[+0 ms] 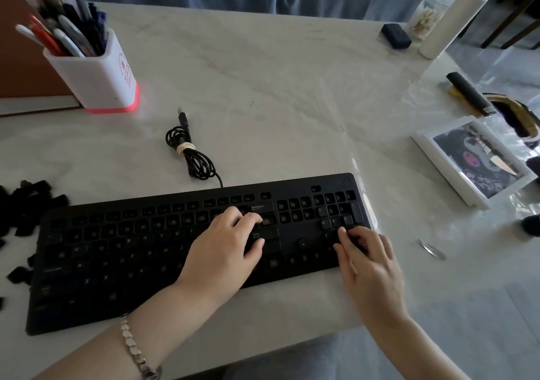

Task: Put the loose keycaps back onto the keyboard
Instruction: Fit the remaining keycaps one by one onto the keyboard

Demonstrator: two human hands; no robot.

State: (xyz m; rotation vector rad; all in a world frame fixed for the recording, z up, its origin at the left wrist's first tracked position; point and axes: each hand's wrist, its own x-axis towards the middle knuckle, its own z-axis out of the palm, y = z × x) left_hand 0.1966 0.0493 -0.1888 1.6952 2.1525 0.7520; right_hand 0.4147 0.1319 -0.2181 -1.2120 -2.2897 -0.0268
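Your right hand point(368, 260) presses straight fingers onto the keyboard point(122, 265) numpad; your left hand point(228, 245) curls by Enter — gripping a cap or not, cannot tell; push squarely until seated — loose keycaps point(29, 204) lie heaped beside its left end.

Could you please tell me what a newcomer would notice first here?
The black keyboard across the near table draws the eye, both hands on its right part: left hand by Enter, right hand on the number pad. A heap of loose keycaps lies off its left end, and a white pen holder with a glowing red base stands at far left.
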